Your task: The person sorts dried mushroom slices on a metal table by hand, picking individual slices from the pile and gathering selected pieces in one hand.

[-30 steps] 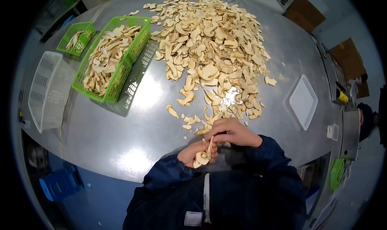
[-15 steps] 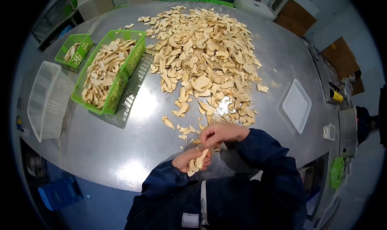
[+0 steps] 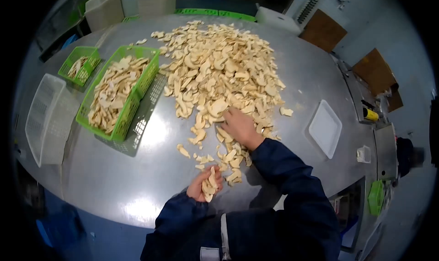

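- White perforated basket: far left of the heap, beyond both green baskets.
- Small green basket: left of the heap, a few thin strips inside.
- Large green basket: just left of the heap, well filled with pale slices.
- Left hand: on the person's side of the heap, apart from it, fingers curled around several held slices.
- Heap of pale slices: the landmark, spread on the steel table, loose pieces trailing towards the person.
- Right hand: over the heap's near part, fingertips down among its slices; cannot tell whether they grip one.
- Single slice: just right of the heap.
- White tray: farther right of the heap.
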A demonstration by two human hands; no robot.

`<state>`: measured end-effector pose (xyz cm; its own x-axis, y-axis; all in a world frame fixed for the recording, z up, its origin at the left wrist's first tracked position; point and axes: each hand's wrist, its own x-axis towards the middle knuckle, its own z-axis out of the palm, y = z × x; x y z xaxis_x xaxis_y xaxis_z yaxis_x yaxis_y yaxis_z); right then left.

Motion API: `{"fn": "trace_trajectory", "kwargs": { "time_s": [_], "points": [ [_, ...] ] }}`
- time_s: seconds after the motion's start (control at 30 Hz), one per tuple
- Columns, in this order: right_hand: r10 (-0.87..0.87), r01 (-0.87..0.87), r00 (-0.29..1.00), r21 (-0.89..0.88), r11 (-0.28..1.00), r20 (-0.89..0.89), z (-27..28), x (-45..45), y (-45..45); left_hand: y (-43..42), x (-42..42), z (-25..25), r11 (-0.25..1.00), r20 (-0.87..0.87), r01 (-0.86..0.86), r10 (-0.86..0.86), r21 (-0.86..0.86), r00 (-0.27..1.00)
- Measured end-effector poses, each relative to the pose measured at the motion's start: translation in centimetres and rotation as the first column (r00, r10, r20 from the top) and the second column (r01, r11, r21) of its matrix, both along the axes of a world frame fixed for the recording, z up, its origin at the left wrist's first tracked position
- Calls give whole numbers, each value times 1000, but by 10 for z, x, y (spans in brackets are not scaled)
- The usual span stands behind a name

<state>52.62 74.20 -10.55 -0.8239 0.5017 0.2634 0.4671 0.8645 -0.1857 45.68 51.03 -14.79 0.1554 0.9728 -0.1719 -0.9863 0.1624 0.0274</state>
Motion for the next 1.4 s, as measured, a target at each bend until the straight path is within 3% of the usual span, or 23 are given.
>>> {"fn": "trace_trajectory", "kwargs": {
  "time_s": [0.23,0.33,0.37,0.43,0.47,0.5,0.53,0.6,0.63,0.73,0.77,0.9,0.93,1.0,1.03,1.1,1.13,1.27,1.3,1.4],
  "points": [
    [89,-88,985,14,996,-149,-10,3,13,-2,-1,-11,1000,-38,-5,4,-16,999],
    [-18,-105,951,-378,920,-309,-5,18,10,-1,-4,-14,998,-29,-53,54,30,998],
    [-173,-29,958,-679,733,-227,0,26,-1,0,-2,-10,995,-47,-97,96,-2,994],
    [-167,-9,983,-936,352,-72,28,41,-32,3,2,13,982,-91,-174,167,-71,982],
    [-142,15,990,-992,129,-4,38,46,-44,3,2,16,985,-57,-169,168,-27,984],
    [-149,-23,987,-979,204,-54,40,50,-51,3,2,17,986,-24,-165,166,17,986],
    [-182,-11,977,-888,460,-106,34,52,-47,2,3,18,985,8,-162,162,62,987],
    [-195,54,955,-516,855,-224,8,55,-25,-1,7,15,984,15,-177,176,38,984],
    [-216,143,965,-399,906,-146,-1,55,-13,-2,8,12,983,20,-181,180,41,983],
    [-191,180,976,-105,978,-108,-8,52,0,-2,5,0,979,41,-186,183,84,982],
    [-227,219,973,-131,967,-43,-9,48,1,-3,5,-2,978,51,-185,180,100,982],
    [-142,139,989,-58,989,-49,-10,46,3,-3,2,0,987,64,-160,160,-2,985],
    [-149,129,985,-196,972,-90,-10,49,4,-3,2,-1,987,50,-159,160,-29,986],
    [-175,80,970,-459,885,-168,-6,54,2,-3,0,-1,985,34,-159,161,-67,986],
    [-270,101,948,-648,755,-166,0,58,-3,-3,1,1,984,34,-158,161,-81,986],
    [-366,45,928,-951,306,-73,10,66,-7,-2,2,1,984,42,-157,161,-87,986],
    [-394,5,919,-999,40,-11,14,70,-11,-2,3,0,985,51,-157,161,-77,986],
    [-332,41,943,-998,38,26,19,76,-43,-1,3,-10,992,92,-125,122,26,988],
    [-364,-50,930,-999,8,-49,24,74,-55,-1,3,-7,990,49,-138,138,-5,989],
    [-284,-84,958,-988,-131,-43,29,78,-86,-3,7,13,982,-128,-172,161,-79,979]
  ]
}}
